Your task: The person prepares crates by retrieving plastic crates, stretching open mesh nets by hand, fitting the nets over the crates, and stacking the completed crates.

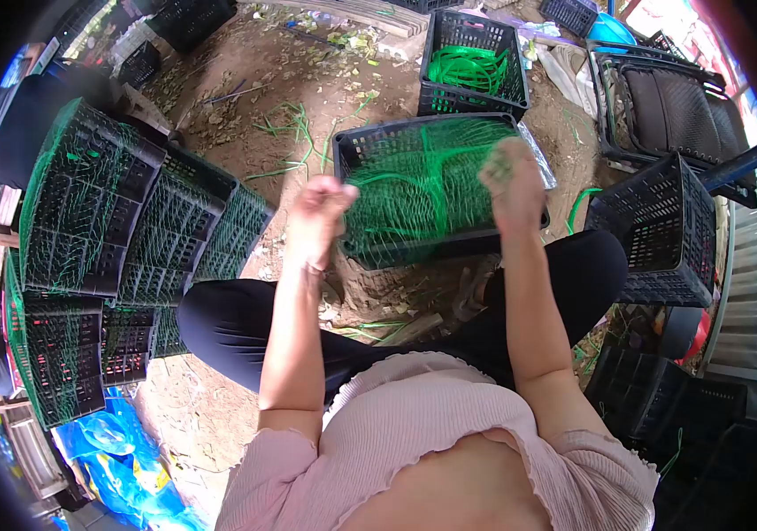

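Note:
A sheet of green netting (438, 190) spreads across a black plastic crate (476, 243) on the ground in front of me. At the crate's left side my left hand (318, 212) is closed, its fingers pinching the net's edge. My right hand (513, 181) is closed too, bunching the netting over the crate's right side. Both hands are a little blurred by motion. What lies inside the crate is mostly hidden beneath the mesh.
Beyond stands another crate (520, 66) with green strips (468, 69) inside. Stacked net-covered crates (144, 208) rise at left. An open crate (661, 234) and a black chair (675, 111) are at right. Blue plastic sheeting (122, 460) lies at lower left.

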{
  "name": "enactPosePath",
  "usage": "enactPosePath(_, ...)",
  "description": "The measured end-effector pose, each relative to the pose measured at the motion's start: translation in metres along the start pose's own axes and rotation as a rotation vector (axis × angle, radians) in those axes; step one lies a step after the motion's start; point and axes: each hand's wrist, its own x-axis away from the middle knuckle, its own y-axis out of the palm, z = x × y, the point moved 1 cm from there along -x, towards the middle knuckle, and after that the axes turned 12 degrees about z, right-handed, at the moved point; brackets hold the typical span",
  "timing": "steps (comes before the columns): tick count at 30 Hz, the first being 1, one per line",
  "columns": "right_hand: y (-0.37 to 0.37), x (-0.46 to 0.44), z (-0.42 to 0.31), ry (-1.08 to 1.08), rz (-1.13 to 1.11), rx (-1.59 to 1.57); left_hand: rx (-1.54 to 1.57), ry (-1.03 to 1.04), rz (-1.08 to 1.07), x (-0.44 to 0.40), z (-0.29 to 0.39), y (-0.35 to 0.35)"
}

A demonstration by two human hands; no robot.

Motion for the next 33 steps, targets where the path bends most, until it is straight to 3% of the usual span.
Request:
enactPosePath(1, -0.01, -0.011, -0.009, -0.046, -0.043, -0.059, -0.138, 0.064, 0.172, -0.006, 0.002, -0.01)
enactPosePath(3, -0.025, -0.027, -0.028, -0.053, 0.028, -0.171, -0.104, -0.099, 0.263, -0.028, -0.002, -0.05)
enactPosePath(6, -0.043, -0.045, -0.06, -0.114, 0.267, -0.208, 0.752, -0.393, 0.379, -0.064, -0.028, -0.107)
enactPosePath(7, -0.07, -0.065, -0.071, -0.086, 0.038, -0.269, 0.857, -0.47, 0.647, -0.059, -0.009, -0.097)
enactPosePath(8, -0.091, -0.081, -0.079, -0.06, -0.19, -0.329, 0.94, -0.511, 0.581, -0.072, -0.02, -0.121)
enactPosePath(9, -0.087, -0.081, -0.096, -0.082, 0.175, -0.149, 1.019, -0.556, 0.513, -0.089, -0.03, -0.156)
enactPosePath(11, -0.093, -0.08, -0.128, -0.177, 0.368, 0.181, 0.967, -0.42, 0.288, -0.1, -0.027, -0.191)
enactPosePath(12, -0.109, -0.09, -0.143, -0.212, 0.34, 0.277, 0.977, -0.378, 0.263, -0.11, -0.02, -0.212)
enactPosePath(13, -0.125, -0.098, -0.16, -0.32, 0.273, 0.471, 0.987, -0.338, 0.238, -0.117, -0.016, -0.224)
enactPosePath(15, -0.155, -0.111, -0.187, -0.295, 0.234, 0.748, 0.758, -0.291, 0.317, -0.109, 0.018, -0.209)
enactPosePath(16, -0.166, -0.117, -0.189, -0.337, 0.181, 0.842, 0.651, -0.238, 0.21, -0.113, 0.023, -0.202)
enactPosePath(19, -0.127, -0.088, -0.185, -0.211, -0.078, 1.208, 0.359, -0.392, 0.167, -0.106, 0.034, -0.135)
enactPosePath(21, -0.119, -0.092, -0.173, -0.328, -0.41, 1.277, 0.312, -0.491, 0.079, -0.115, 0.017, -0.116)
enactPosePath(23, -0.118, -0.098, -0.167, -0.244, -0.59, 1.314, 0.363, -0.575, -0.001, -0.122, 0.001, -0.111)
enactPosePath(25, -0.117, -0.105, -0.17, 0.041, -0.608, 1.336, 0.327, -0.564, -0.13, -0.12, -0.011, -0.116)
enactPosePath(26, -0.127, -0.119, -0.163, -0.001, -0.625, 1.25, 0.379, -0.597, -0.143, -0.12, -0.017, -0.123)
enactPosePath(29, -0.131, -0.159, -0.15, 0.098, -0.219, 1.378, 0.529, -0.577, -0.214, -0.131, -0.052, -0.152)
enactPosePath(30, -0.146, -0.19, -0.13, -0.131, -0.164, 1.388, 0.543, -0.538, -0.301, -0.138, -0.064, -0.159)
enactPosePath(33, -0.177, -0.281, -0.075, -0.277, -0.089, 1.615, 0.728, -0.555, -0.265, -0.159, -0.083, -0.147)
